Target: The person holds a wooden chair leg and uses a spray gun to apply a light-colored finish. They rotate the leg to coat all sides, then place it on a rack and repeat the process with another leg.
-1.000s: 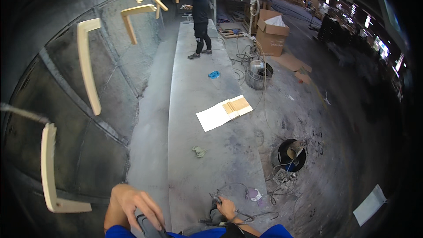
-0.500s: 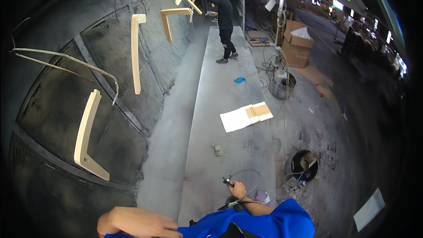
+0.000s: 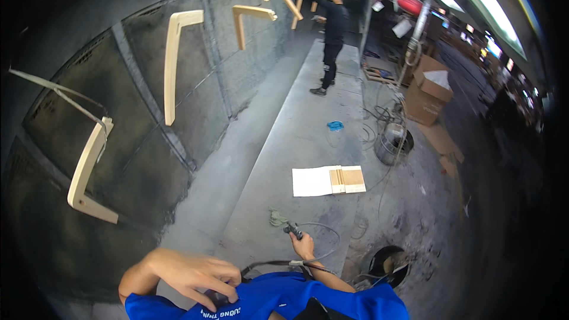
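Observation:
In my right hand [image 3: 304, 246] is a dark spray gun [image 3: 293, 230], gripped by its handle and pointing away from me. A thin hose [image 3: 332, 231] loops off it, and its nozzle is close to a greenish crumpled rag [image 3: 277, 218] on the grey platform. My left hand [image 3: 192, 272] is bent in at my blue shirt, fingers apart and touching the cloth; a dark patch beneath the fingers cannot be made out. Pale L-shaped wooden parts hang from wires on the left, the nearest wooden part [image 3: 88, 172] beyond my left hand.
White and tan flat panels [image 3: 312, 182] lie on the platform [image 3: 255, 195], with a blue crumpled thing [image 3: 335, 125] farther off. A person in black [image 3: 333, 35] stands at its far end, reaching toward hanging parts. Right are buckets [image 3: 392, 145], tangled hoses and a cardboard box [image 3: 427, 92].
The view has swung, shifting the scene. My right hand has moved the spray gun forward and left, near the greenish rag. My left hand's fingers have spread against the shirt.

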A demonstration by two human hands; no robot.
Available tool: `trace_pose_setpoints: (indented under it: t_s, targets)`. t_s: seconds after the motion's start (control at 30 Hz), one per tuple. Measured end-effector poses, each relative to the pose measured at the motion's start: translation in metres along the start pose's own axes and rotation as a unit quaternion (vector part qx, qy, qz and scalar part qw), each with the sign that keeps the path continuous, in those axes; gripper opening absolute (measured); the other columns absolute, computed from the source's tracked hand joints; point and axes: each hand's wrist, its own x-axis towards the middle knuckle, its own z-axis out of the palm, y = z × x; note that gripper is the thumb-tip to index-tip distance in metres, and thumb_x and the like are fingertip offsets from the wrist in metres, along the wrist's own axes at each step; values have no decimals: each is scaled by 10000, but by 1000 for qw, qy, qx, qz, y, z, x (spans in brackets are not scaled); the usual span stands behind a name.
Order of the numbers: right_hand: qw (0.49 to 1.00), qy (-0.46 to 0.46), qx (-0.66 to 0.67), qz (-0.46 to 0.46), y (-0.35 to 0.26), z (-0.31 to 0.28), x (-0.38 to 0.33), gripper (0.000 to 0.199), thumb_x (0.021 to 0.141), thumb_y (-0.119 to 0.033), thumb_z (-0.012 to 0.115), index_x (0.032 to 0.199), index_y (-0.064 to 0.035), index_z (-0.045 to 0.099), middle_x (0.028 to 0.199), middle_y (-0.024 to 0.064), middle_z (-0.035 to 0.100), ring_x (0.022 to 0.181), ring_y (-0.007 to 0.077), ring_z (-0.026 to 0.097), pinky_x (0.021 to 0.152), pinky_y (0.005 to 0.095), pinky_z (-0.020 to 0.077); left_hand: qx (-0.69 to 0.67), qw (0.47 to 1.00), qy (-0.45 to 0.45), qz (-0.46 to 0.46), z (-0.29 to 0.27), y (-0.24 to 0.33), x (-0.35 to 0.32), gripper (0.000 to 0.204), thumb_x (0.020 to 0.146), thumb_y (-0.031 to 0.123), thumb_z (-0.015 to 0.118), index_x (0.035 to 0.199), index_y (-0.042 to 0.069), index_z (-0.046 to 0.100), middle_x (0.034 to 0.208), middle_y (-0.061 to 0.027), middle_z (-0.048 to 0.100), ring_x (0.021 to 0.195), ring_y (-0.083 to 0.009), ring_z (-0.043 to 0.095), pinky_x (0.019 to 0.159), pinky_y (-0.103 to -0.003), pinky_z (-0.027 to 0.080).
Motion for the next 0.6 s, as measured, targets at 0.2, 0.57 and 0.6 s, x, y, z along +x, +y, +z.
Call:
trace_pose_setpoints:
  t_s: [0.2,0.57,0.6]
  targets:
    - [931,-207,294,62,-76,-51,118,444,973,-455,727,899,-18,726,755,66,715,577,134,623,523,310,464,36,988,147,-38,-52,-43,26,370,887,252,806,1153,21,696,1205,-154,611,1056,-303,624,884,-399,524]
    - [807,-328,446,-204,-379,-184,287,689,1085,-542,440,1537,-26,374,1163,277,697,568,242,693,470,302,556,387,473,760,-221,-305,-274,-100,711,865,303,829,1437,31,508,1350,-211,604,1284,-348,572,1028,-451,464]
    - [802,-322,447,-232,-398,-197,299,671,1086,-561,417,1496,-30,409,1167,284,693,557,225,686,452,285,540,414,451,758,-225,-334,-296,-108,719,887,304,813,1464,39,476,1368,-223,592,1288,-366,571,1030,-463,464]
